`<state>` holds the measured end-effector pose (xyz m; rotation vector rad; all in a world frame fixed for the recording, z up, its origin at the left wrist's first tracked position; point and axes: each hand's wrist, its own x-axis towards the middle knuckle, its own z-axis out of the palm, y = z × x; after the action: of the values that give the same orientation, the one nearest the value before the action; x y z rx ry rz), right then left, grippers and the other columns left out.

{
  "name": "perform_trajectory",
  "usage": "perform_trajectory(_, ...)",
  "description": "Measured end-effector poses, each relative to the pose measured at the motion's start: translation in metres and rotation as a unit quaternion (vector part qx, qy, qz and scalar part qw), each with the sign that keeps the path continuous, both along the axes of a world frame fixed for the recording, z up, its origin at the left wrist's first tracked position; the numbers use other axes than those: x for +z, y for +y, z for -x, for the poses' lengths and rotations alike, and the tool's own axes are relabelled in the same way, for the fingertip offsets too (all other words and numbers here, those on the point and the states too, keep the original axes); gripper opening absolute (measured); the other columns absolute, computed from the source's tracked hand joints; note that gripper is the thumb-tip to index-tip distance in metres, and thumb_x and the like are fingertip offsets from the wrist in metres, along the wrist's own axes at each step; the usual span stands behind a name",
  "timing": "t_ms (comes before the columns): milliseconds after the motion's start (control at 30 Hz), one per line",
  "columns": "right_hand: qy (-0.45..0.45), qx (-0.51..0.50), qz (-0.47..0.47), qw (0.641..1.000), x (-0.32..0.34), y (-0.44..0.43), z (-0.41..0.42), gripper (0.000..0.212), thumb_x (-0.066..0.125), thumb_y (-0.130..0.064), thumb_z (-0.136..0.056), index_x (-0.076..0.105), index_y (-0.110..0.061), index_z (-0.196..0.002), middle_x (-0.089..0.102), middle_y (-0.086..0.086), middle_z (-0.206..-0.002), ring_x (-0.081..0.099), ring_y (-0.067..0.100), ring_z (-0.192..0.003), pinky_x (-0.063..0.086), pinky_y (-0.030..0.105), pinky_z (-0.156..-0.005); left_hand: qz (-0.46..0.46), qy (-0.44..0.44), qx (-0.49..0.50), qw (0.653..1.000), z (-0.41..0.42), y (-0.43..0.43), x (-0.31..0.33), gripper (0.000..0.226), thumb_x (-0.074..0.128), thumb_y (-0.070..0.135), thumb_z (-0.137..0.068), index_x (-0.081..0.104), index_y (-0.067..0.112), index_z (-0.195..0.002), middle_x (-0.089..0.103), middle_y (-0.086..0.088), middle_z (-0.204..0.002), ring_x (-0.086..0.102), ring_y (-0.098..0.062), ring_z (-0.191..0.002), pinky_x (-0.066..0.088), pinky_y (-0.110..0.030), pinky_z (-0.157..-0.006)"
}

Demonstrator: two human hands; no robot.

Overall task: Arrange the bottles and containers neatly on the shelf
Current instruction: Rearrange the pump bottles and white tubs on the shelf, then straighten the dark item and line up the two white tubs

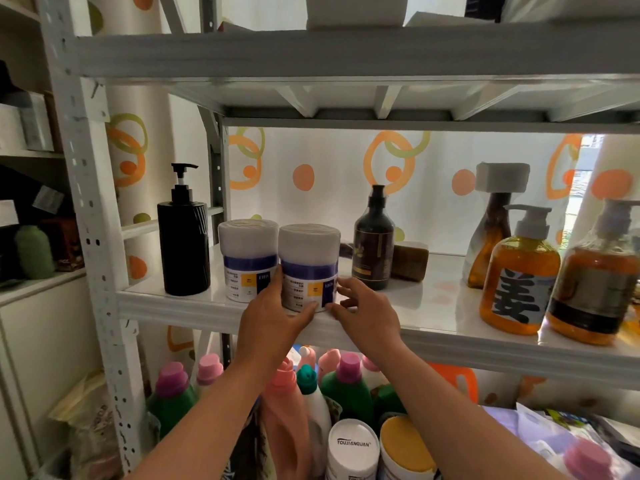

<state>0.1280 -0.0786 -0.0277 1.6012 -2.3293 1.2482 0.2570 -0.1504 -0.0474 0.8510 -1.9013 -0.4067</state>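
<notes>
White slotted-metal shelf unit (450, 337), glossy middle board at chest height. This is where the tidying is going on; a row seems to be building from the left post rightward along the front edge.

Right end: two large amber pump bottles of orange liquid, one with a bold black character on its label (519, 282), the other wrapped in clear film (594, 289). They stand close together, well apart from the left group, so probably not yet brought into line. Behind them, a tapered brown bottle with a white foam block over its cap (491, 233).

Left end: tall matte-black cylindrical pump bottle (183, 244), upright beside the post, likely the anchor of the row.

Centre back: dark brown slim bottle with a black cap (373, 244), upright, and a small brown block (410, 259) lying just beside it.

Front centre: two squat white tubs with purple bands, film over their tops. Left tub (247, 259) stands free. Right tub (308, 268) sits just beside it, about touching, near the shelf lip, labels facing out.

Left hand (273, 313): fingers curled round the right tub's left side and lower front, thumb under its base edge, clamped on it, seemingly to nudge it flush.

Right hand (367, 310): fingers spread apart, tips at the tub's right flank, holding nothing; probably steadying or squaring it.
</notes>
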Motion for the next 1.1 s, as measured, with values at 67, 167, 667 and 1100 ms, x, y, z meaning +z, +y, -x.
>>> perform_trajectory(67, -0.006, 0.003, 0.001, 1.000, 0.000, 0.000, 0.000, 0.047, 0.064, -0.031, -0.085, 0.047, -0.028, -0.129, 0.061, -0.005, -0.127, 0.063, 0.011, -0.104, 0.053, 0.033, -0.088, 0.013, 0.012, 0.003, 1.000, 0.002, 0.000, -0.001, 0.083, 0.070, 0.041, -0.078, 0.025, 0.025, -0.146, 0.052, 0.000, -0.137, 0.050, -0.016, -0.124, 0.042, -0.031, -0.100)
perform_trajectory(167, -0.019, 0.009, 0.007, 1.000, 0.000, 0.001, 0.000, 0.048, 0.063, -0.029, -0.086, 0.046, -0.027, -0.132, 0.061, -0.003, -0.127, 0.063, 0.012, -0.105, 0.053, 0.033, -0.090, 0.025, 0.026, 0.000, 0.999, 0.005, 0.003, -0.005, 0.089, 0.071, 0.035, -0.079, 0.016, 0.025, -0.149, 0.045, 0.000, -0.143, 0.044, -0.017, -0.130, 0.036, -0.028, -0.103)
perform_trajectory(667, -0.067, -0.095, 0.145, 0.983, 0.019, 0.015, 0.048, 0.045, 0.070, -0.027, -0.080, 0.048, -0.017, -0.118, 0.056, 0.003, -0.109, 0.051, 0.012, -0.094, 0.042, 0.021, -0.077, -0.060, 0.136, -0.161, 0.976, 0.097, 0.042, 0.030, 0.044, 0.053, 0.029, -0.093, 0.042, 0.027, -0.135, 0.052, 0.004, -0.135, 0.051, -0.013, -0.122, 0.044, -0.027, -0.098)
perform_trajectory(1100, -0.164, -0.002, 0.055, 0.985, 0.034, -0.002, 0.089, 0.080, 0.076, -0.034, -0.073, 0.029, -0.023, -0.135, 0.058, 0.006, -0.118, 0.059, 0.022, -0.106, 0.045, 0.028, -0.081, -0.284, 0.114, -0.128, 0.943, 0.145, -0.002, 0.044, 0.082, 0.057, 0.049, -0.086, 0.010, 0.026, -0.149, 0.030, -0.007, -0.153, 0.029, -0.029, -0.139, 0.028, -0.050, -0.112)
